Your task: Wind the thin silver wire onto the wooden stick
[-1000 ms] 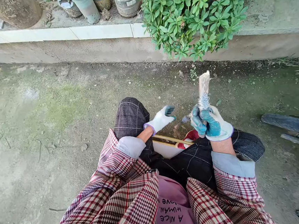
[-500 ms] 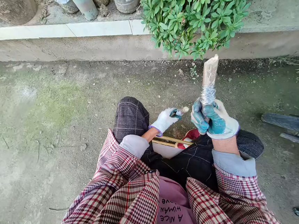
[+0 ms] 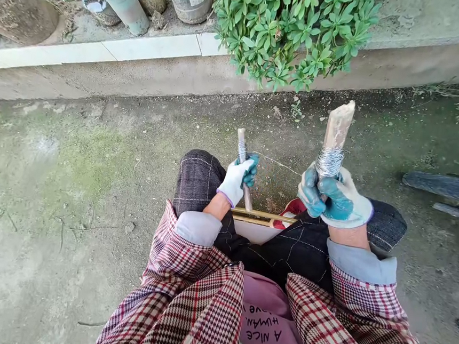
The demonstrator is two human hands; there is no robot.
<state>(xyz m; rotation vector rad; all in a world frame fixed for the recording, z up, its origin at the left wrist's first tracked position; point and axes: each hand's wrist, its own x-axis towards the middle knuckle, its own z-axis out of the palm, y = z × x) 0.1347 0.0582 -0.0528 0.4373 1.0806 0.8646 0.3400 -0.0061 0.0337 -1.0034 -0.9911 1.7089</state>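
Both hands wear white gloves with blue-green coated palms. My left hand [image 3: 240,177] is closed around a thin stick [image 3: 241,136] with silvery wire wound on it; the stick's lower end pokes out below the fist. My right hand [image 3: 334,197] grips a thicker piece of wood [image 3: 339,125], held upright, its top broken at a slant. A band of wire [image 3: 329,162] is coiled round this wood just above my fingers. One fine strand of wire [image 3: 278,162] runs between the two hands. The wood's lower end is hidden by my right hand.
Pale bamboo-like rods [image 3: 266,215] lie between my knees, near a red shoe [image 3: 295,205]. Ahead is a low ledge [image 3: 155,51] with flowerpots [image 3: 127,8] and a leafy bush [image 3: 290,33]. Dark wooden pieces [image 3: 445,185] stand at the right.
My left hand has moved left and its stick has swung from pointing right to nearly upright. My right hand, with the wood, has shifted slightly right and down. The wire between them now shows.
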